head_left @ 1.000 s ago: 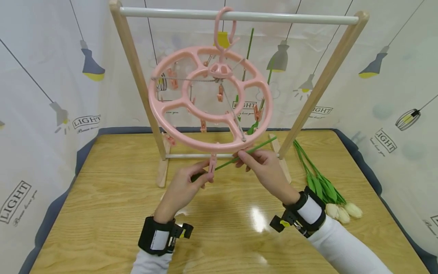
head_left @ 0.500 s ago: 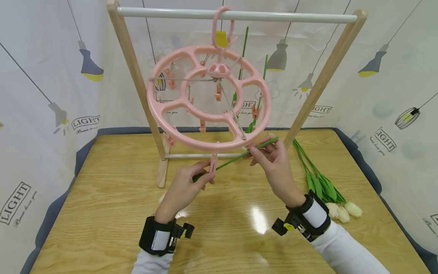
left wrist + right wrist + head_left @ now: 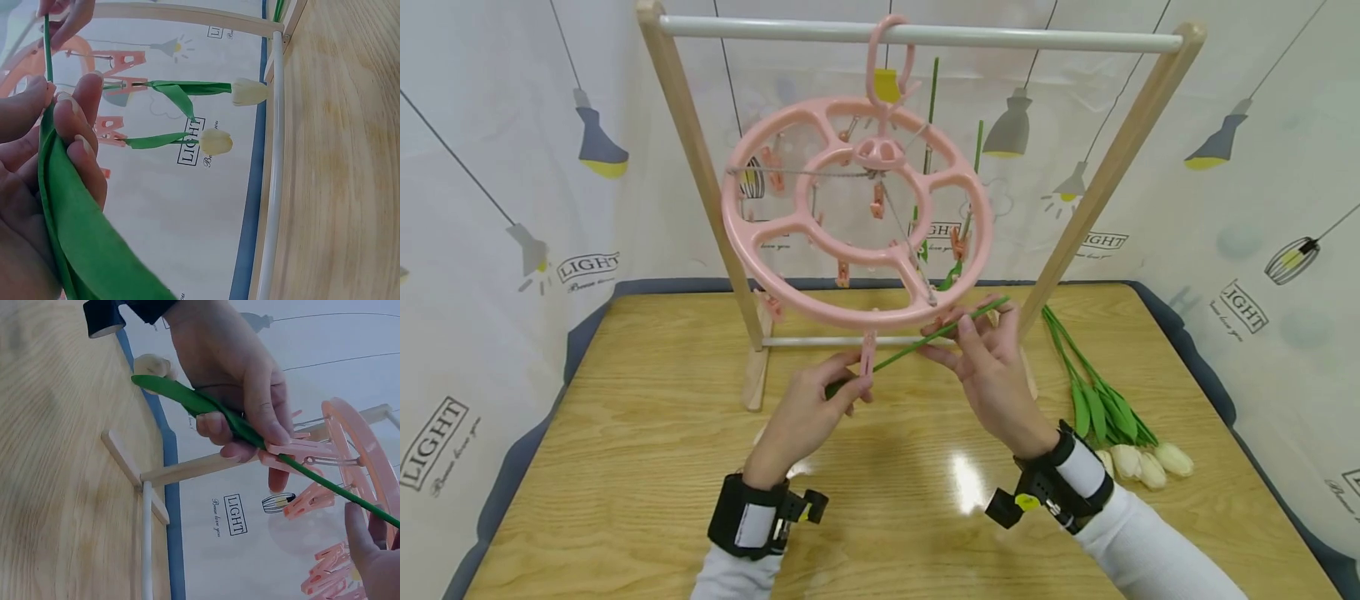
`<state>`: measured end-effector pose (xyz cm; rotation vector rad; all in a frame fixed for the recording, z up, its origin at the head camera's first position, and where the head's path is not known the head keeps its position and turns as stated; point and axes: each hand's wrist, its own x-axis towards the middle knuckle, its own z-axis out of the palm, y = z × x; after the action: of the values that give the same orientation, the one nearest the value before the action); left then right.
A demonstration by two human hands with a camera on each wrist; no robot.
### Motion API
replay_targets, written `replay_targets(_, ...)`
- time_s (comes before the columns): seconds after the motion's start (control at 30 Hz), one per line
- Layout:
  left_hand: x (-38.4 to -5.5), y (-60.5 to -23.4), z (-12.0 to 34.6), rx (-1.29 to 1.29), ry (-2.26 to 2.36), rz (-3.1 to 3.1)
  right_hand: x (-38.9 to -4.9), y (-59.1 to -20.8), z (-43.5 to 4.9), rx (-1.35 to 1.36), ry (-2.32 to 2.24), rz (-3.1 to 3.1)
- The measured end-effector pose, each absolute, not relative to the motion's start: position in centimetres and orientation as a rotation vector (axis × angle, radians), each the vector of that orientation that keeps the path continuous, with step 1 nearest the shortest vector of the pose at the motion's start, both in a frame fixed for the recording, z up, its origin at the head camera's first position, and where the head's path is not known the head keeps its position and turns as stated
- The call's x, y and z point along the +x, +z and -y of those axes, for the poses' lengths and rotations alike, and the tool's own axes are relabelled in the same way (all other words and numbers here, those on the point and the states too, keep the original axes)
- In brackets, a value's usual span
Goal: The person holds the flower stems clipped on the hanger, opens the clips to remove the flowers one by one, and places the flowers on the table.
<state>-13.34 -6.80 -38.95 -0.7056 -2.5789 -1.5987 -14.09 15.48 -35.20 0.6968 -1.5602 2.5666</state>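
My left hand (image 3: 805,408) grips a tulip (image 3: 169,390) by its leafy part and pinches a pink clothespin (image 3: 867,357) that hangs from the front rim of a round pink clip hanger (image 3: 842,313). The stem slants up to the right, beside the clothespin, to my right hand (image 3: 992,375), whose thumb and fingers hold it near its cut end. In the left wrist view, green leaves (image 3: 94,231) run through the left palm. The pale bloom is mostly hidden under the left hand in the head view. Two white tulips (image 3: 215,142) hang bloom-down from other clothespins behind.
The hanger hooks over the white top bar (image 3: 1037,37) of a wooden stand (image 3: 1086,187). Several white tulips (image 3: 1150,467) lie on the table (image 3: 647,467) at the right. A printed curtain (image 3: 1247,208) surrounds the table. Several unused clothespins (image 3: 312,499) dangle around the hanger.
My right hand has slid up and right along the stem toward its cut end, and its fingers have shifted around it. The left hand stays at the clothespin.
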Motion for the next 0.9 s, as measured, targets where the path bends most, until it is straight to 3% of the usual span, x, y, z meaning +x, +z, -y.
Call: replay_targets(0.9, -13.8, -37.4, 5.3, -0.658, -1.692, 2.303, -13.9, -35.6, -14.3, 0.736, 2.243, 1.673)
